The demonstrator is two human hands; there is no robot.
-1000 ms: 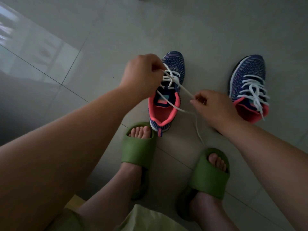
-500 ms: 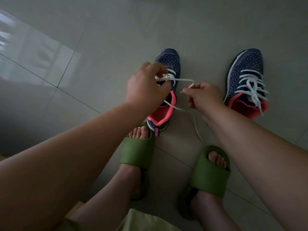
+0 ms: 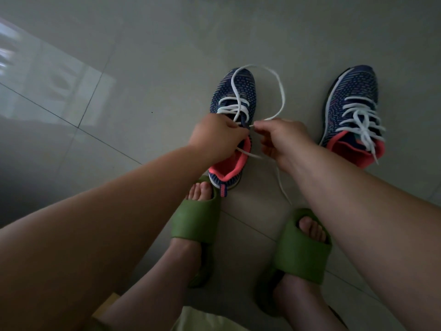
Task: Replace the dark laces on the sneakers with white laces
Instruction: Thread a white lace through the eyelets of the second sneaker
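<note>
Both hands over the left sneaker (image 3: 235, 96), which sits on the tiled floor (image 3: 143, 68) toe pointing away, pink collar toward the person. Left hand (image 3: 218, 137) is curled over the tongue area, fingers pinched at the upper eyelets; it looks to be gripping the shoe's top edge or the lace there, can't tell exactly which. Right hand (image 3: 281, 139) is closed with thumb and forefinger pinching the white lace (image 3: 281, 91) near its tip, just beside the left hand's fingertips. From that pinch the lace arcs up in a big loop past the toe and comes back down into the lower eyelets, where a few white rows are already threaded. The other free end crosses the pink collar under the left hand and trails down onto the floor between the feet. Second sneaker (image 3: 350, 108) stands well apart to the right, fully laced in white, loose ends draped over its pink collar. Person's feet in green slides (image 3: 198, 223) at the near edge, left one touching the heel of the sneaker being worked on.
</note>
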